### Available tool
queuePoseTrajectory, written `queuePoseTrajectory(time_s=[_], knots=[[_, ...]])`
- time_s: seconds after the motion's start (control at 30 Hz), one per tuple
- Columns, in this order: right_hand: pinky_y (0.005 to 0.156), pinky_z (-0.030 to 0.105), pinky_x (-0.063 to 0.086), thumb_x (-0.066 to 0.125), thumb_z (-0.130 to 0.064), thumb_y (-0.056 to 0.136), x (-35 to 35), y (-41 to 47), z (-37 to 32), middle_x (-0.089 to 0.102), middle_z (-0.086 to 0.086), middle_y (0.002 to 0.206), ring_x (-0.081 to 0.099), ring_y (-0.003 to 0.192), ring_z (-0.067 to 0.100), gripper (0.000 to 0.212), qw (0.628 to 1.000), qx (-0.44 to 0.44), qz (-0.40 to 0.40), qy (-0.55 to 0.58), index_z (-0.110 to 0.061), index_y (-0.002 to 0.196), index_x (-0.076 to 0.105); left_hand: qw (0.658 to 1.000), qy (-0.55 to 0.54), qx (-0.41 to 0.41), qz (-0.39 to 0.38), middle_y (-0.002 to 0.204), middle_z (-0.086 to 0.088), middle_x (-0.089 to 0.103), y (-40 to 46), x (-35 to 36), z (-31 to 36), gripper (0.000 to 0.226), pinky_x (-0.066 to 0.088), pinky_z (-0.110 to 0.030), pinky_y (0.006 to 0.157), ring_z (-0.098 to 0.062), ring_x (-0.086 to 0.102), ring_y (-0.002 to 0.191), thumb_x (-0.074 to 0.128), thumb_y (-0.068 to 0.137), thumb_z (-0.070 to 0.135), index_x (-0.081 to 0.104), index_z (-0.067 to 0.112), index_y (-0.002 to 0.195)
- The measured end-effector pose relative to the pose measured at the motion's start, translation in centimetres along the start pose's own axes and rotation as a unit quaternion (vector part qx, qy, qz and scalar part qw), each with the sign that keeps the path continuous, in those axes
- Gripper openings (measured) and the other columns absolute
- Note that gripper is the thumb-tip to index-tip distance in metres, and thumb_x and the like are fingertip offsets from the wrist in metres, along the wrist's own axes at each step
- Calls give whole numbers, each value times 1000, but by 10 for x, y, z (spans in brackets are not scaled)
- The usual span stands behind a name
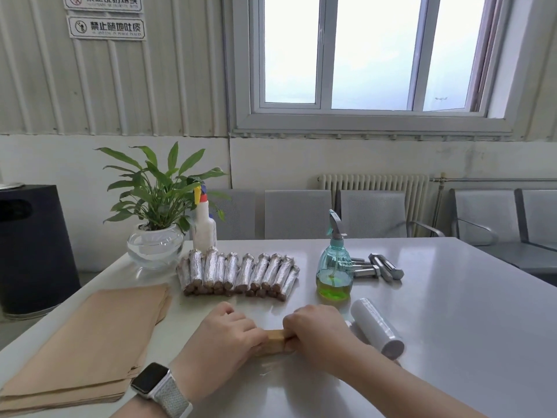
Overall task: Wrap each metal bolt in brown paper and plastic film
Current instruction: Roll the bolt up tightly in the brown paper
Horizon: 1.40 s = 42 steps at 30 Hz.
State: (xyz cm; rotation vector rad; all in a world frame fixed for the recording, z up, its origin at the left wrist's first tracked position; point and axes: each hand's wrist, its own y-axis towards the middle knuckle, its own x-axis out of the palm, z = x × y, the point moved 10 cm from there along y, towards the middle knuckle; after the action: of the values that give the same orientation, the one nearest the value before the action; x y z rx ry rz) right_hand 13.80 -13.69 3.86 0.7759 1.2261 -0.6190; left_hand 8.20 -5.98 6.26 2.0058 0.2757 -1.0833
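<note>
A bolt wrapped in brown paper lies on the white table near its front edge. My left hand grips its left end and my right hand grips its right end, so only the middle shows. A thin sheet of clear film lies on the table under it. The roll of plastic film rests just right of my right hand. A stack of brown paper sheets lies at the left. Several wrapped bolts sit in a row further back. A few bare metal bolts lie behind the green spray bottle.
A green spray bottle stands centre right. A white spray bottle and a potted plant in a glass bowl stand at the back left. Metal chairs line the far side of the table.
</note>
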Motion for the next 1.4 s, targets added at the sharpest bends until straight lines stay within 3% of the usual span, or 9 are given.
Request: queuePoseTrajectory(time_s=[0.13,0.23,0.33,0.4,0.5,0.77,1.03,1.17,1.4], knots=[[62,33,26,50,-24,93,-1,-8,-4,65,9,99,60,92,32,16,999,11,41,-6,-16,98,64,995,-77,-56,16,67,17,64,-3,-1,-8,42,35,-19,76,-7,56,62,76,67,30,61,31,107],[64,33,27,51,-23,92,-3,-12,-5,66,6,99,61,93,29,17,998,20,63,-21,-18,100,65,998,-37,-48,-4,69,19,65,-4,3,-7,10,32,-22,76,-6,60,65,71,75,37,70,33,84],[51,23,38,80,-31,58,-9,-21,-11,62,-5,63,62,60,13,17,993,13,94,-67,-25,66,66,996,-21,-75,-53,64,19,62,-2,14,-10,19,29,-25,74,-2,59,62,71,70,50,66,33,64],[41,18,38,87,-34,36,-7,-24,-13,52,-8,46,54,43,7,33,991,14,102,-82,-27,49,58,989,-29,-125,-74,62,16,60,0,17,-15,44,29,-25,75,-2,57,62,52,76,69,63,30,60],[42,17,38,89,-33,35,-5,-27,-15,52,-9,45,53,42,6,35,989,11,119,-85,-27,49,57,971,-50,-218,-86,71,7,61,4,24,-29,62,29,-30,82,-9,53,72,19,89,70,49,23,63],[38,19,32,91,-29,32,-9,-33,-15,49,-8,42,50,38,8,43,985,23,149,-86,-26,49,52,910,-118,-356,-179,71,16,62,-1,47,-57,24,34,-32,89,-3,58,81,65,71,53,58,31,64],[41,20,38,77,-28,51,-10,-40,-14,52,-11,50,53,46,7,25,985,-6,165,-50,-28,60,53,920,-188,-310,-146,75,24,63,-11,43,-53,11,29,-26,83,7,53,79,67,77,48,60,42,72],[70,31,47,58,-26,85,-1,-41,2,64,-8,91,60,88,15,4,997,-20,76,24,-25,89,58,930,-217,-281,-95,73,27,60,-16,38,-48,13,29,-18,84,13,51,77,69,79,48,58,42,74],[76,33,49,52,-51,92,3,-15,29,67,1,99,59,92,21,34,987,30,-45,152,-19,94,63,952,-189,-236,-50,78,32,54,-20,35,-43,14,25,-16,90,15,44,81,69,80,49,62,37,85]])
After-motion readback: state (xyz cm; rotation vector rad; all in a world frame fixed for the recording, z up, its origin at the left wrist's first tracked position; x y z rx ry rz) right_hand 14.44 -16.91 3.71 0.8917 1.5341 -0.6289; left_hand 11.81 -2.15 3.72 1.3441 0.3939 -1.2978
